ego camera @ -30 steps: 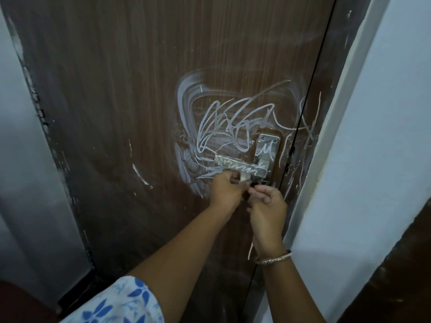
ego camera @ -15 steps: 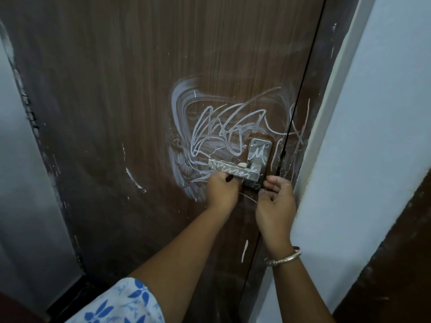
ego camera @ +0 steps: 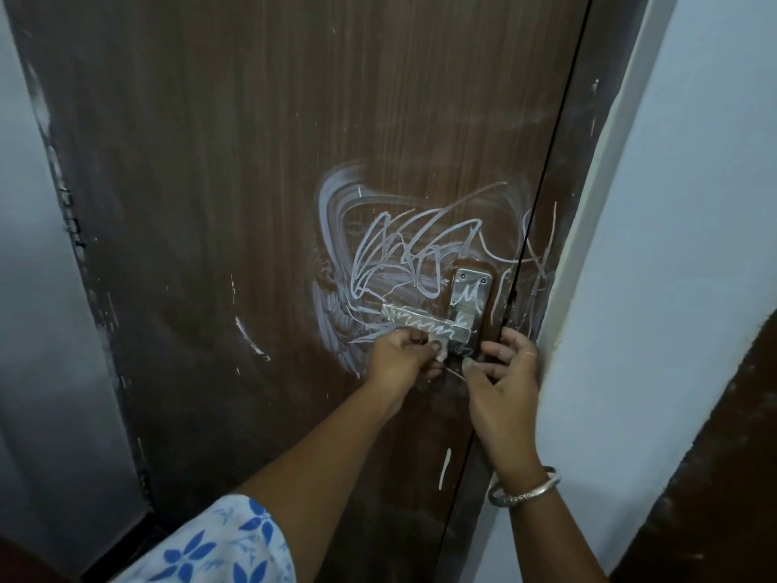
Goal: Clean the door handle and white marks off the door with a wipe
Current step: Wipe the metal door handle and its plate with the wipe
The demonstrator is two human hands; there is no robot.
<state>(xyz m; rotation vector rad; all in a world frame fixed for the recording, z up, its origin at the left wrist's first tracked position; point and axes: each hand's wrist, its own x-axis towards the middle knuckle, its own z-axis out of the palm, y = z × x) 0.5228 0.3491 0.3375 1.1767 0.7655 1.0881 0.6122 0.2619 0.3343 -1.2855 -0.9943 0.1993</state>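
A brown wooden door carries white scribbles and smears around its handle. The metal lever handle and its plate are also scribbled white. My left hand is just under the lever, fingers closed on a small white piece that touches the lever's underside. Whether it is a wipe or chalk I cannot tell. My right hand is at the door's edge below the plate, fingers loosely curled and apart, holding nothing I can see, thumb tip whitish.
The door frame and a pale wall stand to the right, another pale wall to the left. Separate white streaks mark the door left of the handle and lower down. A bangle circles my right wrist.
My right hand has moved right, from beside the left hand under the lever to the door's edge. My left hand stays under the lever.
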